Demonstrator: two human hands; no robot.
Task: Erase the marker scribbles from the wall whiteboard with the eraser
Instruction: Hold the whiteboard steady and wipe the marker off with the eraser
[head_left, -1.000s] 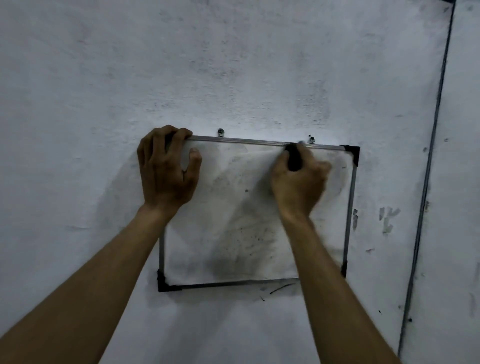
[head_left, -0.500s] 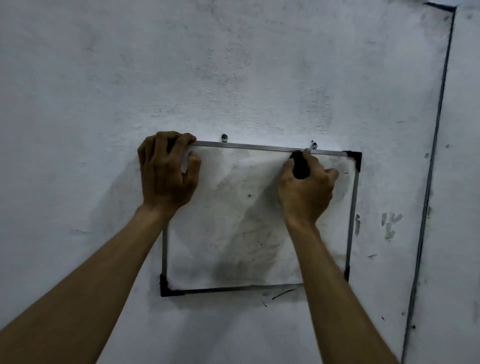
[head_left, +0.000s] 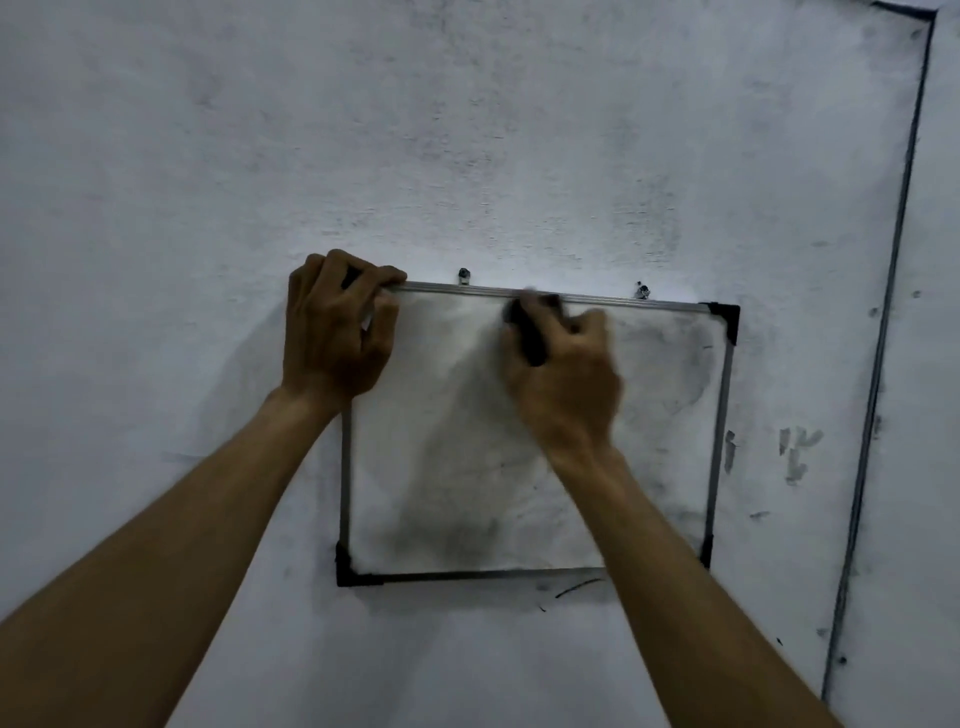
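A small metal-framed whiteboard (head_left: 670, 415) hangs on the wall, its surface smeared grey with marker residue, darkest near the bottom middle and at the upper right. My left hand (head_left: 335, 332) grips the board's top-left corner, fingers curled over the frame. My right hand (head_left: 566, 374) holds a dark eraser (head_left: 530, 332) pressed against the board just under the top edge, near the middle. The hand and eraser are motion-blurred.
The board hangs from two screws (head_left: 463, 274) in a rough white wall (head_left: 467, 130). A thin dark conduit (head_left: 883, 364) runs down the wall on the right. Chipped paint marks (head_left: 795, 452) lie right of the board, and a dark stroke (head_left: 576, 587) below it.
My right hand has slid the eraser leftward along the board's top edge, from near the right screw toward the middle. My left hand keeps its grip on the corner.
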